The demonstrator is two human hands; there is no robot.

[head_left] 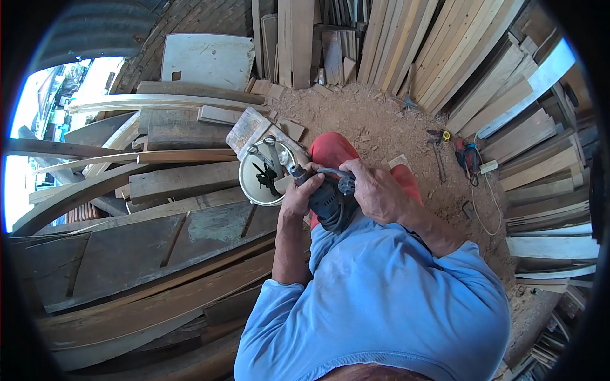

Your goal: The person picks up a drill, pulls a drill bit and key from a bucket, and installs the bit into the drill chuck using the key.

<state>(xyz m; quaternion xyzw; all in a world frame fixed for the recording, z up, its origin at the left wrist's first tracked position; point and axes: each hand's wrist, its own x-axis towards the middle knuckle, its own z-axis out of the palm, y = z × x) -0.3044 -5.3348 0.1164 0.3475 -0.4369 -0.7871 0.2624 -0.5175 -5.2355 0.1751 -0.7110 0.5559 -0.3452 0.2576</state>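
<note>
A dark blue-black power tool with vent slots rests at my lap, its narrow metal end toward the bucket. My left hand is closed around the tool's far end. My right hand is closed at the cord looped over the tool. Beside those fingers sits a ribbed round black piece; whether it is a plug or a knob I cannot tell. Just left of my hands stands a white bucket holding metal tools. What lies under my palms is hidden.
Stacked boards and curved timbers fill the left side. Planks lean along the back and right. Wood shavings cover the floor. A red-and-black power tool with a pale cord lies to the right, near a yellow tape measure.
</note>
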